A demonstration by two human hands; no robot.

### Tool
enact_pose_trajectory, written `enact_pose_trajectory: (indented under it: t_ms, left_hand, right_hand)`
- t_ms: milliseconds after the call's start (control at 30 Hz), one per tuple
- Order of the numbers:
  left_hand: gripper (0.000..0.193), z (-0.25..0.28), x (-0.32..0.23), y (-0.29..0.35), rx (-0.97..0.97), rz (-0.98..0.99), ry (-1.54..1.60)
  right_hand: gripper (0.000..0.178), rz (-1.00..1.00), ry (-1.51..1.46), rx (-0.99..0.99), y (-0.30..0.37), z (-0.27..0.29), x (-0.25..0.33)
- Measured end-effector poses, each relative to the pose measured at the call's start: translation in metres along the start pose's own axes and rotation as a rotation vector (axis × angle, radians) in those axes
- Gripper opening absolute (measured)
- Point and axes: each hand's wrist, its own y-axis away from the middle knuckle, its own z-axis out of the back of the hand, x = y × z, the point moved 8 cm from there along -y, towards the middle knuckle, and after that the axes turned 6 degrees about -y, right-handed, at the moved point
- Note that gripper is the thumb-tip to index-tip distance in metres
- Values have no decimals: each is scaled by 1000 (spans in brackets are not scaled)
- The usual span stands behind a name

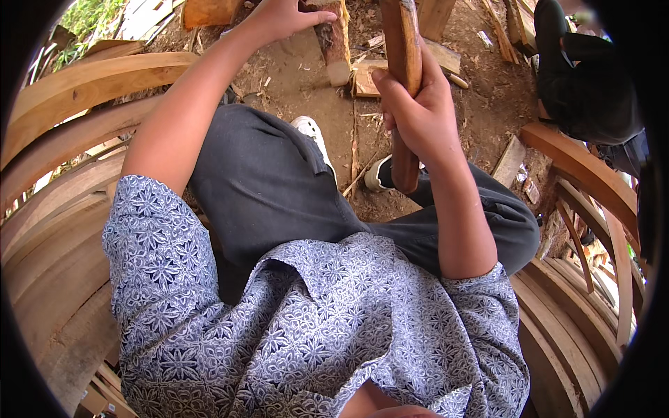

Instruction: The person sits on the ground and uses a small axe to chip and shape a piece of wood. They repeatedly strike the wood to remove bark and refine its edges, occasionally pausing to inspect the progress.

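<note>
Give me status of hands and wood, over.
Right hand closed on brown wooden handle. Left hand at bark-edged wood piece. Wood scrap close beside it.

The one wide fisheye view looked steeply down from head height, very near the blue-and-white patterned cloth shirt (317, 306), and faced forward over the farther brown dirt floor (296, 94).
</note>
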Motion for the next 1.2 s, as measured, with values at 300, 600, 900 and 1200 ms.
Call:
enact_pose_trajectory:
  t_ms: [300,600,900,1200]
  left_hand:
    - [36,-14,-1,0,-2,-44,269]
    - [38,-14,-4,0,-18,-42,36]
    - [43,-9,-1,3,-56,-27,44]
    - [43,-7,2,5,-19,7,-61]
  right_hand:
    - [63,-56,181,32,-6,6,-12]
    - [63,-28,155,-27,-1,16,-3]
    - [67,-109,189,9,-9,7,-15]
    - [68,-127,92,-50,4,8,-10]
